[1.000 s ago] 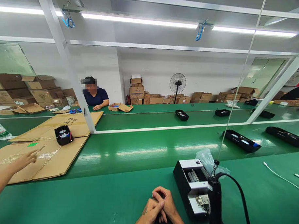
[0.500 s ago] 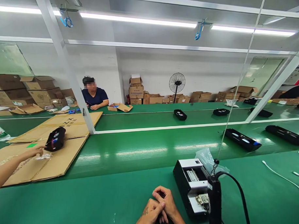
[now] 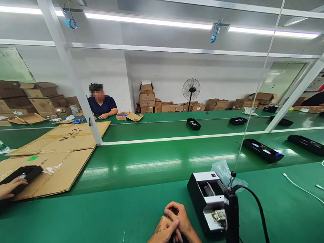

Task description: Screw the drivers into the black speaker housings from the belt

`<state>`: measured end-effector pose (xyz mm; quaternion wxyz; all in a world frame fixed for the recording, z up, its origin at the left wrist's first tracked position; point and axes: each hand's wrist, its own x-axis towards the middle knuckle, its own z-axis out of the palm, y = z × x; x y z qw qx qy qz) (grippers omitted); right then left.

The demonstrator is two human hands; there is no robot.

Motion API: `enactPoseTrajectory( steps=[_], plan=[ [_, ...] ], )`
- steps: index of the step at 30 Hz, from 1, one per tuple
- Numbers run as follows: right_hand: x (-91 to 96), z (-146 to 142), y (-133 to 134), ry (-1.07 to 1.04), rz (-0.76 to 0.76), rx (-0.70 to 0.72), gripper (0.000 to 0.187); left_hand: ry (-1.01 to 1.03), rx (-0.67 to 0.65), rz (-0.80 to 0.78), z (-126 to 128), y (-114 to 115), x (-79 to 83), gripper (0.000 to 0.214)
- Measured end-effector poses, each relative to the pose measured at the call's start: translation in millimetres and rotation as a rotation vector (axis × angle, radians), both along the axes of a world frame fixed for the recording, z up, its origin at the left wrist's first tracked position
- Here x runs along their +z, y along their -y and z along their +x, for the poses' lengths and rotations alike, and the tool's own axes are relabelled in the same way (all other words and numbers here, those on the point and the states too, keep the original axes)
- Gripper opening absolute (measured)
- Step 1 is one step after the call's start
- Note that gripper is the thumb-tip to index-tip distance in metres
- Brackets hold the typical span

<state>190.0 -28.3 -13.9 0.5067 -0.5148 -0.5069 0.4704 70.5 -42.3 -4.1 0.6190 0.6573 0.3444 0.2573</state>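
Low in the view, my left hand and my right hand rest together above the green bench, crossed and touching. The fingers of my left hand are closed and mostly tucked out of sight under the right. My right hand is curled, with a dark gap inside the curl; whether anything lies within is hidden. Just right of my hands stands a black and silver machine with a metal fitting on its front. A black hanging tool with a cable hangs in front of it, touched by neither hand.
At left, a co-worker's hand grips a black case over flattened cardboard. Several black cases lie on the green belt. White cables lie at right. Another person sits across the belt.
The co-worker's hand at left has drawn the black case toward the near left edge of the cardboard. My hands have stayed in place.
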Motion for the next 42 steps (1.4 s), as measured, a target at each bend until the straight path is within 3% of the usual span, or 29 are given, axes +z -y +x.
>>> enactPoseTrajectory(
  steps=[11, 27, 30, 35, 42],
  plan=[
    [-2.0, -0.1, 0.5, 0.006, 0.021, -0.014, 0.044, 0.019, 0.012, 0.016, -0.4, -1.9, 0.0, 0.095],
    [-5.9, 1.8, -2.3, 0.037, 0.048, -0.005, 0.039, 0.048, -0.001, 0.107, 0.6, -0.2, -8.1, 0.090],
    [-4.9, 3.4, -0.7, 0.050, 0.065, 0.012, 0.038, 0.012, 0.022, 0.161, -2.9, 3.5, -7.8, 0.084],
    [-0.2, 7.5, 4.3, 0.093, 0.097, 0.103, 0.039, -0.120, 0.094, 0.387, -13.5, 15.0, -17.5, 0.062],
    [3.2, 7.8, 3.5, 0.169, 0.102, 0.120, 0.034, -0.157, 0.104, 0.391, -15.8, 16.6, -34.7, 0.048]
  ],
)
